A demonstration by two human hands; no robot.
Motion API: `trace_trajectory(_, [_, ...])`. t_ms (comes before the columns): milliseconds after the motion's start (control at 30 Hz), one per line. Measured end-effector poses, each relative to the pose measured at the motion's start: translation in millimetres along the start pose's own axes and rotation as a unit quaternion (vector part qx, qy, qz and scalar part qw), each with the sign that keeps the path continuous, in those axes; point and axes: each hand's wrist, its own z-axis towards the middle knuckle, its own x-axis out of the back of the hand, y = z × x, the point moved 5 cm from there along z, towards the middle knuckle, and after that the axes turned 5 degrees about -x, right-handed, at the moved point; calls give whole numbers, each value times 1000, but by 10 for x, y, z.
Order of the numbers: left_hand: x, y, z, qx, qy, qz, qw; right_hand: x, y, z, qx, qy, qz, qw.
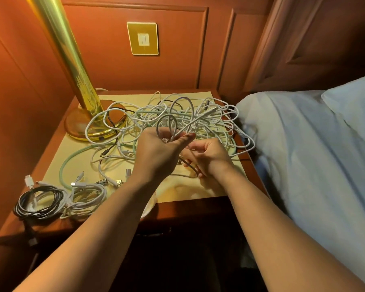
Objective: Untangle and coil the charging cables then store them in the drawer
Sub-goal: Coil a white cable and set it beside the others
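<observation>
On the wooden counter [198, 209], over a pale yellow mat [114, 171], a loose tangle of cables [194, 114] is sprawling from centre toward 2 o'clock: mostly thin, white, round cords in overlapping loops, with a few black strands and one thicker mint-green cable [72, 163] curving toward 8 o'clock.

Item, at 8 o'clock near the counter's front edge: a black coil [38, 205] and a white coil [86, 199] are lying side by side, touching, already wound into flat rings.

Item, at 10 o'clock: a polished brass lamp [80, 114] with a round base is standing under some white loops.

Item, at 12 o'clock: a brass switch plate [142, 38] is sitting on the panelled wall.

Item, at 3 o'clock: a bed with pale blue sheet [303, 154] is adjoining the counter.

Left hand [156, 148]: closed, pinching upright loops of white-grey cord above the tangle.

Right hand [209, 154]: fingers curled, gripping a dark cable strand just beside the left hand.
</observation>
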Motion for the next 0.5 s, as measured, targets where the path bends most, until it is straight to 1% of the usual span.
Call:
trace_trajectory(100, [96,231,-56,-38,-15,-63,997,33,22,-22,-12,13,25,1000])
trace_trajectory(200, [287,547,-113,-79,-5,-149,986,63,4,-28,-11,31,-14,999])
trace_trajectory(267, [496,684,-98,-78,24,-174,981,48,17,-1,-6,30,-11,999])
trace_trajectory(333, [673,754,-66,-65,15,-165,984,43,11,-4,-7,22,-5,1000])
trace_trajectory(400, [754,757,-62,-36,-36,-152,987,49,7,-13,-15,13,-13,1000])
trace_trajectory(467, [750,749,-119,-22,-124,-115,985,58,-28,-54,-12,-1,-12,1000])
trace_trajectory(500, [725,758,-175,-27,-169,-95,981,65,-48,-74,-4,-10,-9,1000])
